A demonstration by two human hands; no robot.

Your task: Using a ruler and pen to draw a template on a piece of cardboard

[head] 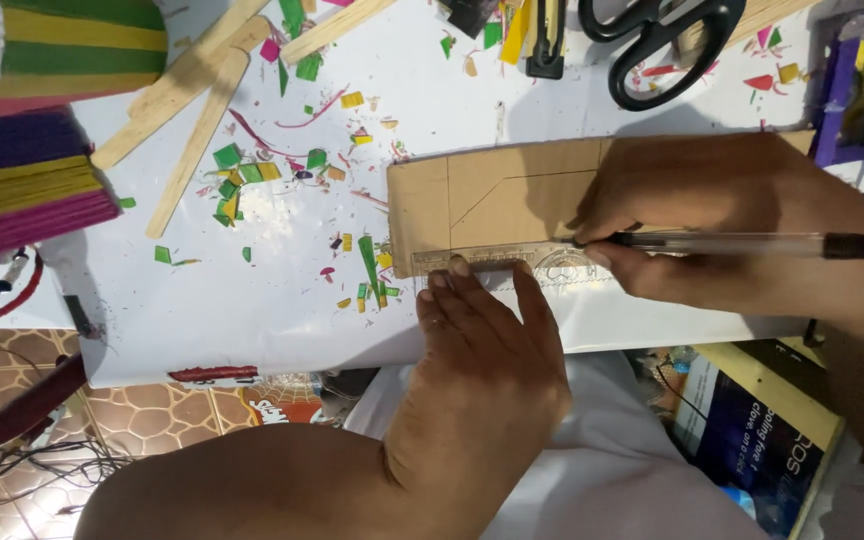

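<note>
The left hand (487, 350) lies flat, palm down, its fingers (452, 285) stretched out together and pressing on a clear ruler (492, 262) — the fingertips sit right on the ruler's near edge. The ruler rests along the near edge of a brown cardboard piece (497, 200), which lies on the white surface (282, 300) just beyond those fingertips, with thin drawn lines crossing it.

Beside the left fingers, to their right, the right hand (712, 215) has its fingers clamped on a clear pen (732, 243) with a dark cap end; the pen lies nearly level, its tip touching the cardboard at the ruler's far edge.

To the left of the left fingers, small green, yellow and pink paper scraps (242, 175) are strewn over the surface. Farther off on that side lie plain wooden craft sticks (197, 130) and bundles of coloured sticks (22, 185) — purple, yellow and pink. Beyond the right fingers, at the far edge, rest black scissors (662, 40).
</note>
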